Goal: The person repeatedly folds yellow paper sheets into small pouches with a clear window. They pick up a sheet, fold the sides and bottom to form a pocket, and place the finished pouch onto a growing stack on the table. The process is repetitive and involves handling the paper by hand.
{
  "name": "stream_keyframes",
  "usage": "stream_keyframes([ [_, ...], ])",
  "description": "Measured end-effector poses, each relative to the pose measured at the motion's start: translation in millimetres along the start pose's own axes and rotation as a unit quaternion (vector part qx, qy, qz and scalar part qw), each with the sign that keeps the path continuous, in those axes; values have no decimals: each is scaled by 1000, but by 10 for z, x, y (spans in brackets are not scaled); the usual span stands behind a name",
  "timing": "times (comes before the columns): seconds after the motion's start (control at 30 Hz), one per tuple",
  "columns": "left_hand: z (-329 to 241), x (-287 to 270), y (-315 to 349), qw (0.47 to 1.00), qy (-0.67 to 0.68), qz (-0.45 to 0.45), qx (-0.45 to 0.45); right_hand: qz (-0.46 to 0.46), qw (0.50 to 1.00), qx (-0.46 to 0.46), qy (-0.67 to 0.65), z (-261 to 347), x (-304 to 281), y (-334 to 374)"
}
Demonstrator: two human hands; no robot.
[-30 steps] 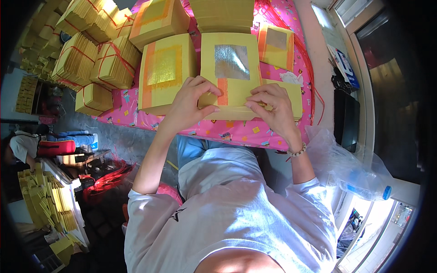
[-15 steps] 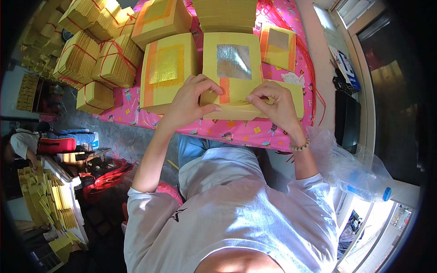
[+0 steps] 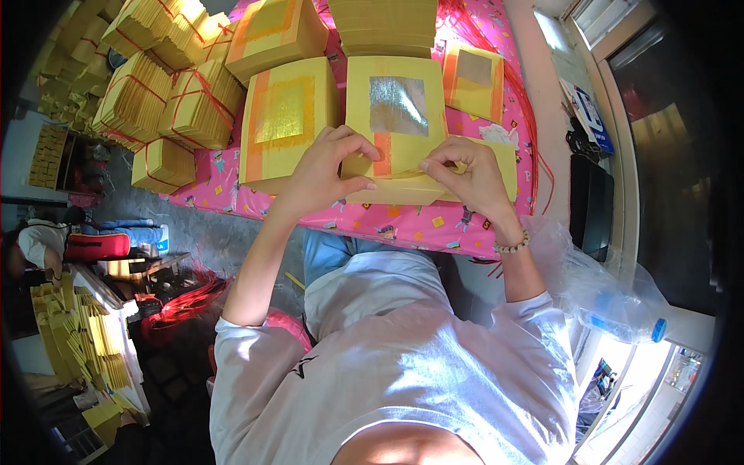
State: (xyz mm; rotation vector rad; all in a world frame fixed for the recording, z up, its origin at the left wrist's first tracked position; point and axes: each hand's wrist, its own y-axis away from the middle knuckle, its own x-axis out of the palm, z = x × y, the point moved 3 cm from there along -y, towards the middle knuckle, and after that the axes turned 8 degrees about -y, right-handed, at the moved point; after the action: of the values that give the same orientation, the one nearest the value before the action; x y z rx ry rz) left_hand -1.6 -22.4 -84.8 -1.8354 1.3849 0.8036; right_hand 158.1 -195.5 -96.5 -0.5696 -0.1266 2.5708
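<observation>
In front of me stands a thick stack of yellow paper sheets [image 3: 403,167]; its top sheet carries a silver foil square [image 3: 397,105] and an orange stripe. My left hand [image 3: 329,167] lies at the near left corner of this stack, fingers curved over the top by the stripe, thumb lower at the front face and apart from them. At the near right edge, my right hand [image 3: 471,177] pinches the lifted edge of a yellow sheet between thumb and fingers. To the left is another stack with a gold foil square [image 3: 280,112].
The table has a pink patterned cover [image 3: 333,221]. Bundles tied with red string [image 3: 201,101] stand at the far left, a smaller foil-topped stack [image 3: 473,81] at the right. A clear plastic bottle [image 3: 628,322] lies near my right elbow. Another person [image 3: 39,244] sits at far left.
My hands and the stack look almost the same. At the far left, the other person's arm has shifted slightly.
</observation>
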Motion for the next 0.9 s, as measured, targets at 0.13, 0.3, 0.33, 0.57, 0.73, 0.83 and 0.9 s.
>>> stream_keyframes([
  [0.13, -50, -7, -14, 1000, -7, -11, -2, 1, 1000, -14, 21, 15, -8, 9],
  [0.3, -314, -15, -126, 990, -126, -66, 23, -44, 995, -76, 54, 201, -44, -48],
  [0.33, -343, -8, -161, 985, -152, -68, 34, -47, 993, -89, 67, 239, -59, -64],
  [0.57, -342, 1, -288, 962, -260, -57, 60, -39, 989, -130, 52, 325, -163, -122],
  [0.73, -432, -151, -186, 969, -233, -29, 79, 46, 986, -140, 73, 371, -234, -85],
  [0.83, -392, -139, -109, 972, -198, -24, 123, 86, 974, -158, 141, 179, -150, -128],
  [0.9, -359, -120, -90, 976, -179, -4, 122, 123, 962, -160, 183, 52, -91, -108],
])
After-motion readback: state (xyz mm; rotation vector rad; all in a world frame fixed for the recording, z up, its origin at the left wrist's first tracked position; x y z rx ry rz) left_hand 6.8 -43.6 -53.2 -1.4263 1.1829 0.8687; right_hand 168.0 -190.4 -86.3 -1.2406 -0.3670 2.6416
